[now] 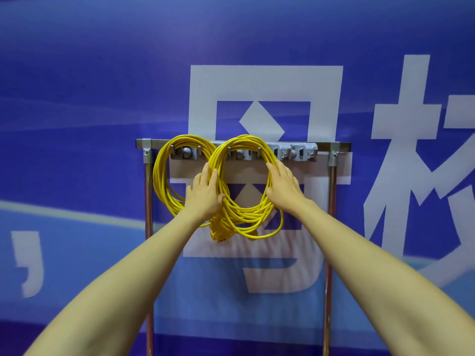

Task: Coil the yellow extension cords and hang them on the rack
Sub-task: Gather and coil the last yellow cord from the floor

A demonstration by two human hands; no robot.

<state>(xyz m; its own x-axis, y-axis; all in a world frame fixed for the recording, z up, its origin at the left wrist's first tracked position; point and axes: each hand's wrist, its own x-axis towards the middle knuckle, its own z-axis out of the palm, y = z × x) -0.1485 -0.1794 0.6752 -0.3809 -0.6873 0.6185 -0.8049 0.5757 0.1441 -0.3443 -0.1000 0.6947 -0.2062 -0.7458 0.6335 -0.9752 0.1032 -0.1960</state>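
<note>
two coiled yellow extension cords hung side by side on grey metal hook rack (295, 146): left coil (164, 181), right coil (244, 181). right coil flanked by left hand (205, 192) and right hand (284, 186), fingers extended, laid flat on loops.

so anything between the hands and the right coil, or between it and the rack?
Nothing visible. Left hand and right hand lie flat on the right coil, which already hangs from the rack hooks. The left coil overlaps it beside the left hand.

2 yellow cord coils (164, 176) (244, 181), 1 rack (331, 145), 2 hands (205, 194) (285, 186).
</note>
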